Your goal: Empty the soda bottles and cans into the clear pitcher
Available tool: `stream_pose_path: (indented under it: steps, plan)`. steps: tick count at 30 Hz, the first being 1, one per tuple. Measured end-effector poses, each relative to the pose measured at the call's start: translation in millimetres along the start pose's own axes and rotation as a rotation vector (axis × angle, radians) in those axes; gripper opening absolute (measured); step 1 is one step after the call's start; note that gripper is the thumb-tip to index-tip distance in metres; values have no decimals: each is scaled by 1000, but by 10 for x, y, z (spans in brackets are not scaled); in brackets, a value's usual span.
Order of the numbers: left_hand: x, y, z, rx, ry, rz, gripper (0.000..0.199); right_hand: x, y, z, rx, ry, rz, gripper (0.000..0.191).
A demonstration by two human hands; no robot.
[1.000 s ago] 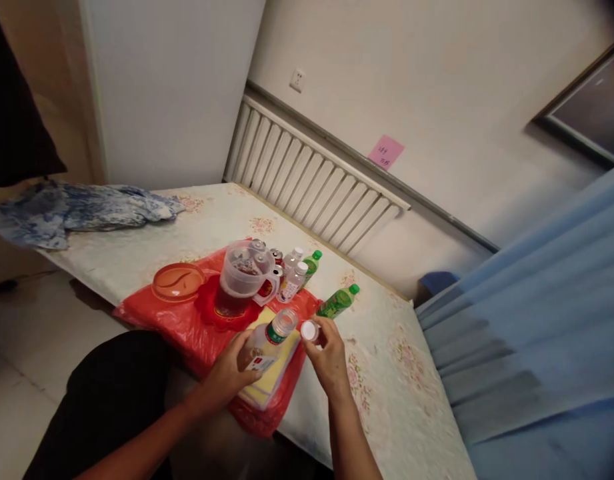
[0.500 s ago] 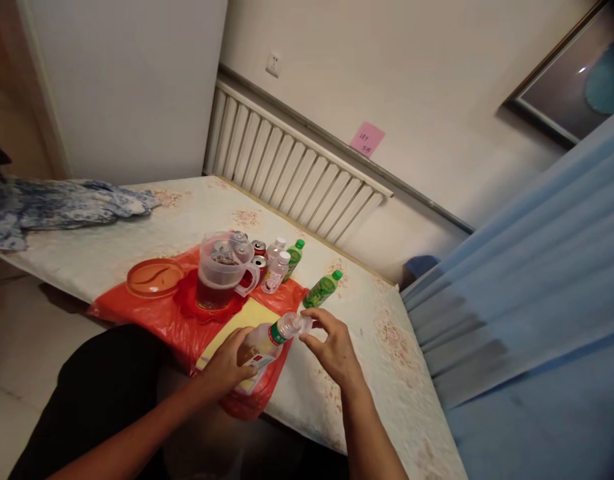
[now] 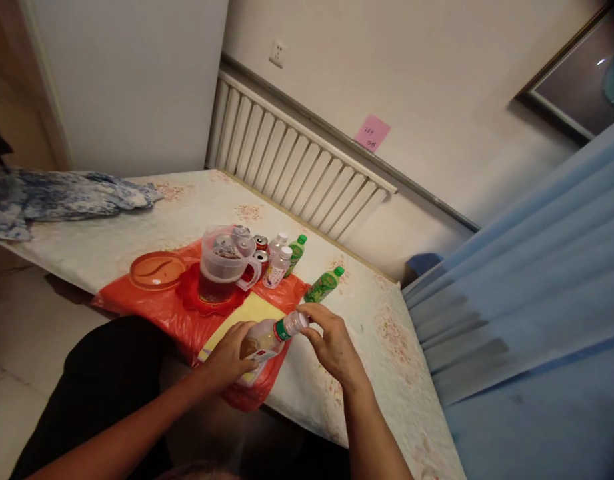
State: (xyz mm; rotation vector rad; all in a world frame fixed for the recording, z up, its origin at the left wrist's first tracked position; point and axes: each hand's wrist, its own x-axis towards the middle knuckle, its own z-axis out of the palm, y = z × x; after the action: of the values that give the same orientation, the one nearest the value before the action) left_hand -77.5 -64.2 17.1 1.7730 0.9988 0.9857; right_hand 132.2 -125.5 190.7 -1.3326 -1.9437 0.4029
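Observation:
My left hand (image 3: pixel 233 353) is wrapped round the body of a clear plastic bottle (image 3: pixel 261 342) with a green and red neck band and some brownish liquid inside. The bottle leans to the right, its neck toward my other hand. At its mouth, my right hand (image 3: pixel 334 340) pinches a whitish bottle cap (image 3: pixel 303 320) between thumb and finger. Most of the cap is hidden by the fingers, so how firmly it sits cannot be told. Beneath the bottle lies a yellow sheet (image 3: pixel 257 305) on a red plastic bag (image 3: pixel 151 313).
A lidless jug (image 3: pixel 221 270) of dark liquid stands on a red scalloped dish (image 3: pixel 187 293), beside an orange lid (image 3: pixel 157 272). Behind are cans (image 3: pixel 261 244), white-capped bottles (image 3: pixel 277 268) and green bottles (image 3: pixel 324 285). Bunched cloth (image 3: pixel 81 197) lies far left; a curtain (image 3: pixel 527 280) hangs right.
My right hand has brought the cap from just beside the bottle's mouth onto it. The bottle has tipped slightly further toward the right hand. The view has shifted a little.

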Motion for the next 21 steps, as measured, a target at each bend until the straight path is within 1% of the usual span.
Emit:
stream_pose_path:
  steps: [5, 10, 14, 18, 21]
  plan:
    - [2, 42, -9, 42, -1, -7, 70, -11, 11, 0, -50, -17, -27, 37]
    - [-7, 46, 4, 93, -25, -17, 71, 3, 3, 5, -99, -47, 3, 38]
    - [-28, 63, 3, 122, -20, -26, 70, 12, -31, 13, -144, -70, 30, 37]
    - [-37, 43, 1, 122, -10, 5, 69, 22, -87, 6, -203, -87, 100, 30]
    - [-36, 9, 13, 121, 9, 14, 70, 32, -113, 21, -273, -99, 172, 18]
